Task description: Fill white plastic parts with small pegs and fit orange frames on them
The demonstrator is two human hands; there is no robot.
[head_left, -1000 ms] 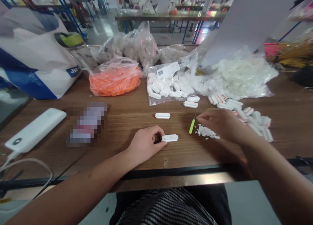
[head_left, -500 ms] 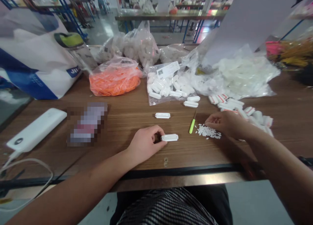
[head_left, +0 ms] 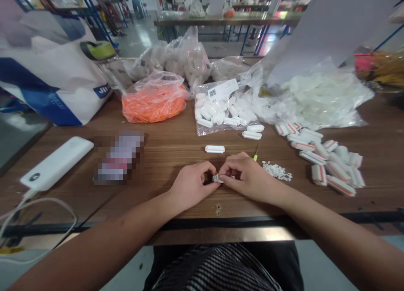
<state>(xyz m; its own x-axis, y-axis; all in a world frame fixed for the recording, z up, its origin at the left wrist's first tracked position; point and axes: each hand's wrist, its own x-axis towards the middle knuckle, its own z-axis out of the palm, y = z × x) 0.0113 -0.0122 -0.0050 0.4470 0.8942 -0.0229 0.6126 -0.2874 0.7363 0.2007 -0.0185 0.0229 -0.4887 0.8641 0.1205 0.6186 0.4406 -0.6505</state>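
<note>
My left hand [head_left: 192, 185] and my right hand [head_left: 246, 175] meet over a white plastic connector housing [head_left: 217, 178] on the wooden table [head_left: 170, 160]. Most of the housing is hidden by my fingers. Both hands pinch it, with the right fingertips at its right end. A second white connector housing [head_left: 214, 149] lies just beyond my hands. To the right of my right hand is a small heap of tiny white plastic pieces [head_left: 277, 171]. A green-handled tool [head_left: 255, 157] lies mostly hidden behind my right hand.
Behind my hands stand a clear bag of white connectors [head_left: 221, 110] and a bag of orange strands [head_left: 154, 101]. Red-striped white pieces [head_left: 328, 164] lie at right. A white power bank [head_left: 57, 163] with a cable sits at left, beside a pixelated object [head_left: 120, 158].
My right hand has moved left from the tiny white pieces to the connector housing. Both hands now pinch it, lifting it slightly. The view has shifted a little.
</note>
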